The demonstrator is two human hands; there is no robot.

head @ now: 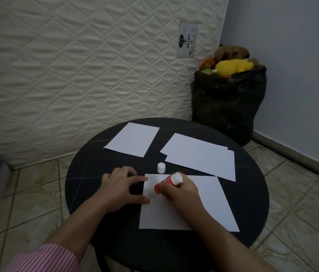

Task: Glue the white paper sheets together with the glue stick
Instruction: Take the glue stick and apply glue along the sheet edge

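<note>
Glue stick in red, with a white end turned up and away from the person, is clasped in the right hand, whose fingers are curled round its barrel; its lower tip meets the near sheet close to that sheet's left edge. The white cap stands apart on the bare bench, just beyond the sheet's far left corner, so the stick is uncapped and in use. The left hand lies beside it with fingers spread and fairly straight, thumb and fingertips pressing the sheet's left edge to pin it to the bench, gripping nothing.

By the look of it the work is at an early stage: glue is going onto the first sheet near the bench's near edge, and no sheet appears joined to it yet. Whether a film of glue already covers much of the paper cannot be told. A single sheet waits toward the far left edge of the bench, and a small stack of sheets, their corners slightly offset, lies toward the far right edge; these seem left to be laid on and pressed down.

Lettering on the stick is too small to read. On the quilted mattress standing behind the bench, a label reads "GAJAH", turned sideways.
</note>
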